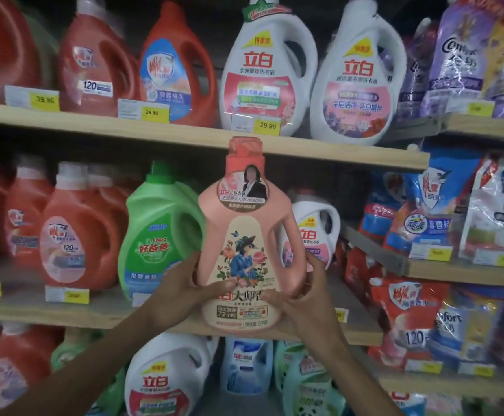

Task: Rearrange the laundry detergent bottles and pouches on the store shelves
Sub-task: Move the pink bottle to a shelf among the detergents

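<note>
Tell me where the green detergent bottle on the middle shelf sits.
In the head view the green bottle stands left of centre on the middle shelf, between an orange-red bottle and the pink bottle held in both hands.

Readable stuff: yellow price tags on top shelf edge – 39.90 (pixel 44 99), 29.90 (pixel 151 112), 29.90 (pixel 267 125). Big white bottles (pixel 267 67) up top say 立白 in red. Green bottle (pixel 157 232) – Kispa 好爸爸. Red bottle (pixel 94 58) label shows 120. Purple pouch (pixel 470 52) reads Comfort. Pink bottle (pixel 246 241) – 72 on lower label, rest too blurry.
</note>
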A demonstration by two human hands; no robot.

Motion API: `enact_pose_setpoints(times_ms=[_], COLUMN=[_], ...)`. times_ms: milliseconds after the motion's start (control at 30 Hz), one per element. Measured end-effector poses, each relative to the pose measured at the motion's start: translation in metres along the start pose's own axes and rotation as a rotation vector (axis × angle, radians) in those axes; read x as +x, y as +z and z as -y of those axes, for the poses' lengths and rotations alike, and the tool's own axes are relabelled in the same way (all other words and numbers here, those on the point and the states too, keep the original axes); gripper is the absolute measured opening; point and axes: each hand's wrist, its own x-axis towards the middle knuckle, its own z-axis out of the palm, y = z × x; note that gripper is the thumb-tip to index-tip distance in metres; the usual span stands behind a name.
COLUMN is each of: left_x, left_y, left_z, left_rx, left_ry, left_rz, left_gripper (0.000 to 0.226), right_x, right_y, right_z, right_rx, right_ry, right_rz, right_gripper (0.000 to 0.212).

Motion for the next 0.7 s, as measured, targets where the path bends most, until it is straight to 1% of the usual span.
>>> enact_pose_setpoints(times_ms=[100,167,300,400,533,700], left_x=[0.02,0.034,0.06,0.071,0.083,0.096], left_y=[0.0,0.0,-0.002,-0.002,0.001,0.001], left_z=[0.008,0.009,0.017,0.025,0.045,0.066], left_rx=[0.014,0.017,-0.004,-0.017,-0.032,-0.016], left_ry=[-0.018,-0.023,-0.015,-0.007,-0.026,-0.044], left_rz=[0.001,-0.006,-0.016,-0.025,-0.031,-0.028], left_gripper=[0.065,0.073,0.082,0.081,0.081,0.089], right_x=[0.021,0.038,0.065,0.079,0.092,0.099], right_y=[-0.004,-0.007,-0.007,-0.008,-0.007,-0.005], right_z=[-0.012,-0.018,-0.03,-0.044,-0.063,-0.084], right_rx=[-0.005,0.004,-0.033,-0.015,0.001,0.035], right_ry=[-0.011,-0.031,-0.121,-0.121,-0.13,-0.084], right_rz=[0.002,0.008,0.002,-0.006,0.004,-0.001], right_gripper=[0.084,0.088,0.09,0.093,0.091,0.089])
